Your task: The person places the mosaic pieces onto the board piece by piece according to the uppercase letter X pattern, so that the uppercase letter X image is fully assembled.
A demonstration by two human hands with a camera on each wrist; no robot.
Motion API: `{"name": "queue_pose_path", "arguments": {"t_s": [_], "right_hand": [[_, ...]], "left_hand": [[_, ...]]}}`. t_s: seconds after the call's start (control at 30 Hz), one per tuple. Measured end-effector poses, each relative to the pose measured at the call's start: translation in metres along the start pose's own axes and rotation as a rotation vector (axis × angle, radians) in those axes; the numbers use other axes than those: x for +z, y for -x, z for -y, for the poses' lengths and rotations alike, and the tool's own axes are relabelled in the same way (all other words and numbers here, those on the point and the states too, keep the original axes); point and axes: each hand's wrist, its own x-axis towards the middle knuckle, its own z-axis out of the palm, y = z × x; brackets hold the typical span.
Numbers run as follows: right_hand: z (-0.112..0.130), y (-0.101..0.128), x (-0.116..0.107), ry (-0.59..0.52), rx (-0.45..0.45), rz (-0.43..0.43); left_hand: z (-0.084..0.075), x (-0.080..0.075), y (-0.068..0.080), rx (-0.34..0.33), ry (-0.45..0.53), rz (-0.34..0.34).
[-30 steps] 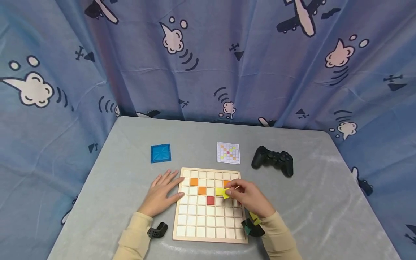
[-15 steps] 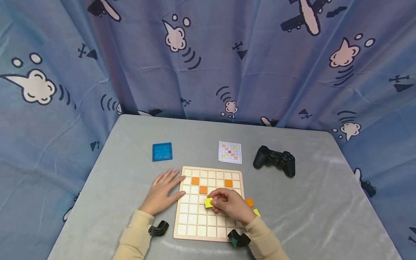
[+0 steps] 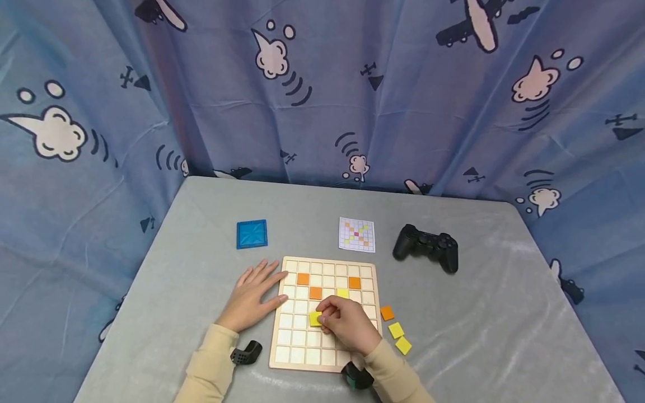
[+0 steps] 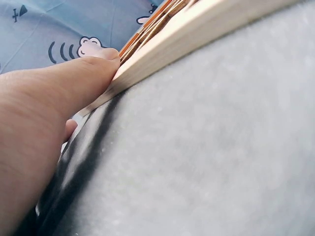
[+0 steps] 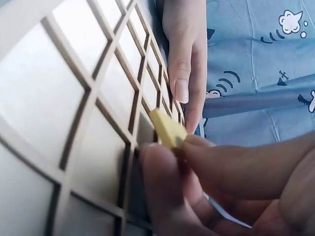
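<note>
Pinching a yellow tile (image 3: pixel 316 318) between thumb and fingertips, the right hand (image 3: pixel 347 324) sits over the middle rows of the wooden grid board (image 3: pixel 297 356); the fingers are curled round the tile and hold nothing else. In the right wrist view the tile (image 5: pixel 169 129) stands tilted, one corner close to a cell of the grid; whether it touches the board there I cannot tell.

The left hand (image 3: pixel 251 299) lies flat on the grey table (image 3: pixel 191 240), fingers straight and slightly spread, gripping nothing. Its fingertips rest against the board's left edge (left wrist view: thumb pressed to the side wall of the board (image 4: pixel 162 51)).

On the board:
- two orange tiles in the second row, one left (image 3: pixel 303 279), one right (image 3: pixel 354 282)
- a third orange tile (image 3: pixel 315 293) in the row below
- a seated yellow tile (image 3: pixel 342 293) in that same row, just above the right hand

Off the board, just beside its right edge, lie three loose tiles: one orange (image 3: pixel 387 313), then two yellow (image 3: pixel 396 330) (image 3: pixel 403 345) nearer the person.

Elsewhere on the table: a pattern card (image 3: pixel 356 234) beyond the board's far edge, a black game controller (image 3: pixel 426 248) to its right, a blue square lid (image 3: pixel 251 234) at far left. A small black device (image 3: pixel 246 354) is at each wrist.
</note>
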Motion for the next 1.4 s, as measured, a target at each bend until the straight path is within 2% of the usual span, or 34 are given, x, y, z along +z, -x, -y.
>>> {"name": "queue_pose_path", "arguments": {"t_s": [0.17,0.63,1.0,1.4], "right_hand": [[0.004,0.001,0.002,0.084,-0.028,-0.018],[0.006,0.000,0.005,0.204,-0.070,-0.017],[0.006,0.001,0.010,0.387,-0.122,-0.065],[0.006,0.001,0.014,0.429,-0.127,-0.095]], "left_hand": [[0.001,0.001,0.000,-0.007,-0.003,0.011],[0.001,0.000,0.000,-0.006,0.001,0.011],[-0.001,-0.001,0.000,0.003,0.006,0.010],[-0.001,0.000,0.001,0.025,-0.004,-0.029]]}}
